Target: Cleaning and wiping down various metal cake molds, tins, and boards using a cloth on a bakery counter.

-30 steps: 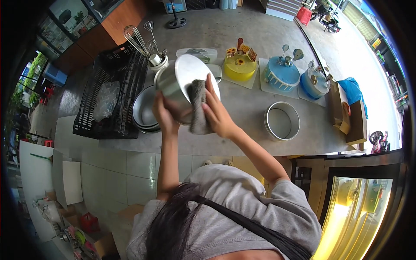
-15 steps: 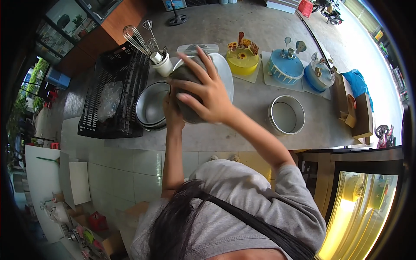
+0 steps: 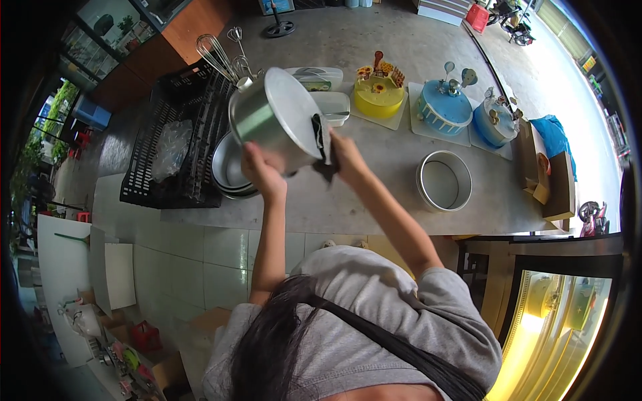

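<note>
The left hand (image 3: pixel 265 176) grips a tilted, round metal pan (image 3: pixel 273 117), which is held up just beyond that hand. The right hand (image 3: pixel 346 158) clasps a dark cloth (image 3: pixel 324 148) at the pan's rim, though blur partly hides its fingers. Stacked pans (image 3: pixel 229 165) sit left of the left hand; a round tin (image 3: pixel 444 180) stands right of the right.

We saw daylight bleach the street (image 3: pixel 592 144) at upper right, while the display case (image 3: pixel 531 327) glowed yellow below it. A sheen lay on the metal pan (image 3: pixel 264 120), the right hand (image 3: pixel 348 158) looked slightly blurred, and straight edges curved toward black corners.
</note>
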A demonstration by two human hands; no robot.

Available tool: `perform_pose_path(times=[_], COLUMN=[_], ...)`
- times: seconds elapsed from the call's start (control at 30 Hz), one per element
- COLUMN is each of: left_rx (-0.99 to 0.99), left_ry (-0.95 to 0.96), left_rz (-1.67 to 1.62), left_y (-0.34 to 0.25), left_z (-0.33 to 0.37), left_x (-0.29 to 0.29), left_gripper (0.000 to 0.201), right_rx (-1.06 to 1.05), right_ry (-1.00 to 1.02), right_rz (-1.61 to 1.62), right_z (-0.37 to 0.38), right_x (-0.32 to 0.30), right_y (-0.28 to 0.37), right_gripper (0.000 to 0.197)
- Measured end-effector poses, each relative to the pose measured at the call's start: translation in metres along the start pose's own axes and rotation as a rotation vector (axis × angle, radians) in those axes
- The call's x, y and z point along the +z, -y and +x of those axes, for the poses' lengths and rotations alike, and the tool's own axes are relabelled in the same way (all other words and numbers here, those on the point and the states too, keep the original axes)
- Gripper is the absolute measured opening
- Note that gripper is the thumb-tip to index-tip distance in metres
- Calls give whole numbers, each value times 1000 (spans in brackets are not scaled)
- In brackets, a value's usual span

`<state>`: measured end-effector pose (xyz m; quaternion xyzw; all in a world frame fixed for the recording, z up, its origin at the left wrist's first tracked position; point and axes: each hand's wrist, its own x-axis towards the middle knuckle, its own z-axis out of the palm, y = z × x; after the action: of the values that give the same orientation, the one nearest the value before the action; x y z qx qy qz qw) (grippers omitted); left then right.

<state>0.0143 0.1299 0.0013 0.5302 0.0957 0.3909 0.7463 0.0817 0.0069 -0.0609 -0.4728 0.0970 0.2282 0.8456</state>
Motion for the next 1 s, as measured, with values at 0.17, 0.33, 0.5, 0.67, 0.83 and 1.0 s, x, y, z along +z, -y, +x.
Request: perform_pose_path(times=[0.17, 0.33, 0.5, 0.67, 0.83, 1.0], left_rx=[274, 242, 268, 64, -103, -286], left_ry=[65, 269, 394, 524, 422, 121], left_rz=[189, 393, 263, 379, 101, -345], left_y=[8, -14, -28, -54, -66, -41], left_z=[-2, 2, 7, -7, -1, 15], left_x=[7, 13, 12, -2, -5, -6], left_gripper=[32, 33, 25, 30, 34, 44], right_rx=[-192, -955, -1437, -889, -524, -637], right_ry=[82, -152, -136, 182, 772, 535], right_rz=[258, -436, -1162, -1788, -996, -46], right_z=[-54, -89, -85, -65, 4, -22], right_x=[53, 82, 89, 103, 28, 28], right_y=[4, 7, 57, 144, 178, 102], right_gripper=[37, 46, 36, 39, 41, 53])
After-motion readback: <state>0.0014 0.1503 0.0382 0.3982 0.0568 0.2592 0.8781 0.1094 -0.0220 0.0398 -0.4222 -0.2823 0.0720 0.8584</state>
